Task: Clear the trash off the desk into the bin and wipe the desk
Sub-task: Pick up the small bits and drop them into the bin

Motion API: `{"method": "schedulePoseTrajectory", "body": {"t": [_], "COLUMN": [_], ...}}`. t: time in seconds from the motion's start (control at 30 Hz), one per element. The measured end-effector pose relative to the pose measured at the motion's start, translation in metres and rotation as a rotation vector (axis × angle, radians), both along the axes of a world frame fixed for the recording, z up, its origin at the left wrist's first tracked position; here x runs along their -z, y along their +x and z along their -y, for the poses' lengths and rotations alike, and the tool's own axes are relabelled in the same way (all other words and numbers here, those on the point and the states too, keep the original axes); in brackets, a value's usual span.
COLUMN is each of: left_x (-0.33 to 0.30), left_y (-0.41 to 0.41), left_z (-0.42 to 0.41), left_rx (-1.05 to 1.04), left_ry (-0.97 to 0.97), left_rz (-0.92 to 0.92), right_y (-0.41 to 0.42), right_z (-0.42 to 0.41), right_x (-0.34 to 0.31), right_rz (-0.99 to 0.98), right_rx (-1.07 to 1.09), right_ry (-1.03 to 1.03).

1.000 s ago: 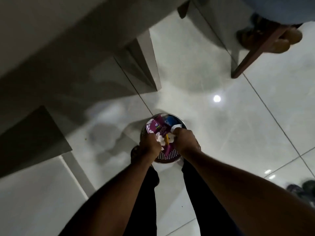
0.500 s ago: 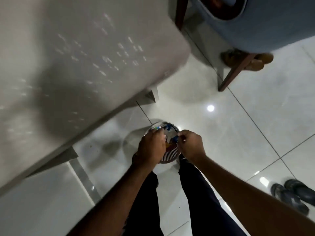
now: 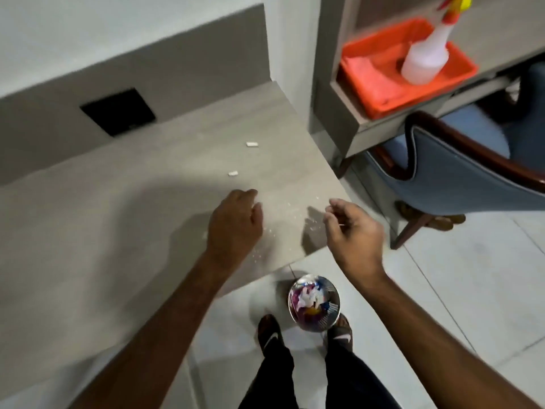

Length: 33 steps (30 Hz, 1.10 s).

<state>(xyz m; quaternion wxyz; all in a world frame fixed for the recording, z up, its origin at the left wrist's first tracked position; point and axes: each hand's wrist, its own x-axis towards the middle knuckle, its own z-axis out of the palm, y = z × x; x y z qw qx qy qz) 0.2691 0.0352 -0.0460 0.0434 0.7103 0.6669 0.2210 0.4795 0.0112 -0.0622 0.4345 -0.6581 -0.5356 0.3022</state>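
both hands have risen from the metal bin [image 3: 314, 302] on the tiled floor [image 3: 442, 290]. left hand [image 3: 234, 224] and right hand [image 3: 352, 228] hover empty, fingers loosely apart, over the grey desk [image 3: 118, 216]; crumbs [image 3: 312, 227] lie between them, two white scraps [image 3: 233, 173] just beyond.

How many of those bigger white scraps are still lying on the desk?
2. One white scrap lies farther back on the desk; the other is nearer, just beyond the left hand. The hands may hide more; fine crumbs not counted.
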Motion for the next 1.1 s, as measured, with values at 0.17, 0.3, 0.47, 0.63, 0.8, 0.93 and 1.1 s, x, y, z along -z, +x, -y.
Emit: {"method": "schedulePoseTrajectory", "body": {"t": [0.17,0.3,0.47,0.63,0.8,0.93,1.1], "left_x": [0.011,0.028,0.042,0.041,0.019,0.006,0.031], "left_y": [-0.059,-0.068,-0.075,-0.082,-0.074,-0.034,0.025], "left_z": [-0.069,-0.096,-0.093,-0.077,-0.04,0.019,0.115], "left_rx": [0.026,0.13,0.155,0.159,-0.217,-0.362,-0.239], "left_ry": [-0.152,-0.186,-0.211,-0.24,-0.256,-0.069,0.057], "left_rz": [-0.138,-0.281,-0.349,-0.385,0.073,0.331,0.584], "right_y": [-0.076,-0.125,-0.146,-0.159,-0.147,-0.099,-0.019], "right_z": [-0.095,-0.15,-0.197,-0.203,-0.169,-0.088,0.041], "right_x": [-0.024,-0.02,-0.004,0.015,0.006,0.002,0.025], "right_rz": [0.363,0.634,0.812,1.171,1.008,0.47,0.145], "right_rx": [-0.253,-0.382,-0.491,-0.621,-0.564,-0.225,0.097], "right_ry": [0.048,-0.146,-0.176,-0.153,-0.097,0.065,0.005]}}
